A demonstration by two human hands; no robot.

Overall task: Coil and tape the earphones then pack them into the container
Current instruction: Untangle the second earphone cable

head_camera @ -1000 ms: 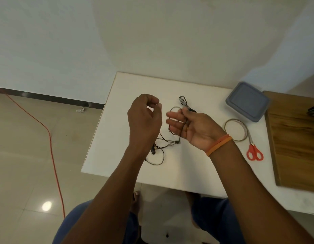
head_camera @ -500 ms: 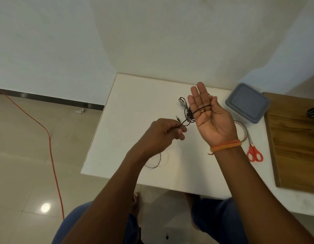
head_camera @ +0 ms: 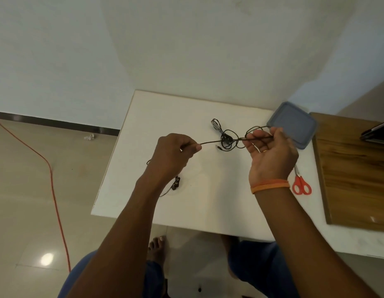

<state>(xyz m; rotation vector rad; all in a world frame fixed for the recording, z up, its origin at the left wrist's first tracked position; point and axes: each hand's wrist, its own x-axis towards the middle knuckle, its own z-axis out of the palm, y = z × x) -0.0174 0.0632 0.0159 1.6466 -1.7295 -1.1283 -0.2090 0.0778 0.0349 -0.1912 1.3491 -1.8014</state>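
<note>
Black earphones [head_camera: 227, 139] hang above the white table [head_camera: 208, 201] as a loose tangle of cable loops. My left hand [head_camera: 176, 153] pinches the cable between thumb and forefinger, and a taut stretch runs from it to the right. My right hand [head_camera: 270, 151] grips cable loops in its curled fingers. Below my left wrist an earbud end [head_camera: 176, 183] dangles on its wire. The grey lidded container [head_camera: 294, 123] stands at the table's far right, just behind my right hand.
Red-handled scissors [head_camera: 301, 186] lie right of my right wrist. A wooden board [head_camera: 354, 168] covers the table's right side, with a dark device [head_camera: 378, 132] at its far edge. An orange cord [head_camera: 51, 175] runs across the floor on the left.
My hands have drawn apart: the left went left pulling the cable taut. My right hand, flat with cable round its fingers before, now has curled fingers gripping the loops.
</note>
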